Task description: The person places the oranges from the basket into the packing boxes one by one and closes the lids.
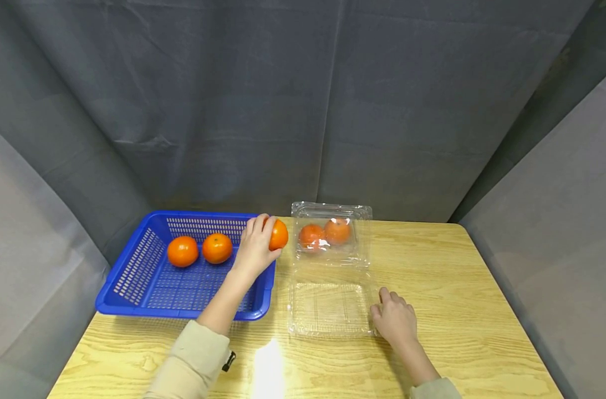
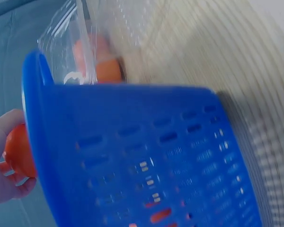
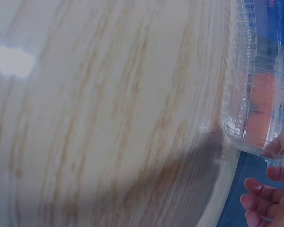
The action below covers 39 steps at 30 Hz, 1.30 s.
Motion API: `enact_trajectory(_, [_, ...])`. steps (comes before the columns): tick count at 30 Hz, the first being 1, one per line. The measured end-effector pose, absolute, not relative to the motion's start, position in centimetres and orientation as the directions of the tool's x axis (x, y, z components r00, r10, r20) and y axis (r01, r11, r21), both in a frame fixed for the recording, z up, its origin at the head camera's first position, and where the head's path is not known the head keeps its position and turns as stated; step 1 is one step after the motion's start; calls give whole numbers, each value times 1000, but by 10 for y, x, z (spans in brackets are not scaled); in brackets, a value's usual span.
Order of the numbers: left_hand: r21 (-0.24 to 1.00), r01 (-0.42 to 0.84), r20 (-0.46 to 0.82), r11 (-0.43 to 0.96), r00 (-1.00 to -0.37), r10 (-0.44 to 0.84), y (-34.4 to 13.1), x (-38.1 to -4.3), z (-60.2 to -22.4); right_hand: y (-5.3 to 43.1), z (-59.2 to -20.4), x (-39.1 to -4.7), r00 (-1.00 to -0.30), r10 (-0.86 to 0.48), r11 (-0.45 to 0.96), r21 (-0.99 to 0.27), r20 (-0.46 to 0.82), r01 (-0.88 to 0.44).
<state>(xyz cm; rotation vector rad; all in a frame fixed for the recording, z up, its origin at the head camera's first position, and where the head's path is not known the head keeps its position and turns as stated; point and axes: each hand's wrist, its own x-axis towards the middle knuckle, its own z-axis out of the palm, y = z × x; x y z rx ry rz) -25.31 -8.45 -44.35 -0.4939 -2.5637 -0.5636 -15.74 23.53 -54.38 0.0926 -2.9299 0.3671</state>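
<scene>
My left hand (image 1: 253, 249) grips an orange (image 1: 279, 235) at the right rim of the blue plastic basket (image 1: 183, 312). In the left wrist view the fingers wrap that orange (image 2: 20, 152) just past the basket's edge. Two more oranges, one left (image 1: 183, 251) and one right (image 1: 217, 248), sit inside the basket. A clear hinged plastic box (image 1: 327, 332) lies unfolded to its right, with two oranges (image 1: 337, 231) in the back half. My right hand (image 1: 396, 320) is at the front half's right edge. Its thumb touches the rim in the right wrist view; the other fingers are loosely bent.
The wooden table (image 1: 457, 288) extends to the right of the box and in front of it. Grey cloth (image 1: 263, 111) hangs behind the table and along both sides. Bright glare (image 1: 268, 368) shows on the tabletop near the front.
</scene>
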Motion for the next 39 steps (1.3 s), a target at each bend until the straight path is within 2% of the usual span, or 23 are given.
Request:
enact_trajectory(21, [208,549,448,810,-789,420,-19,-236,-455,236,-543,-157,-981,-29,965,-251,190,-78])
enact_trajectory(28, [184,595,456,783,-757,468,-1,-230,-465,236,-544,-157,-983,-24,964,-256,181,-71])
enact_trajectory(39, [192,652,368,733,-741,562,25,-226,-488,235,-544,-157,-983,-18,962,-264,180,-67])
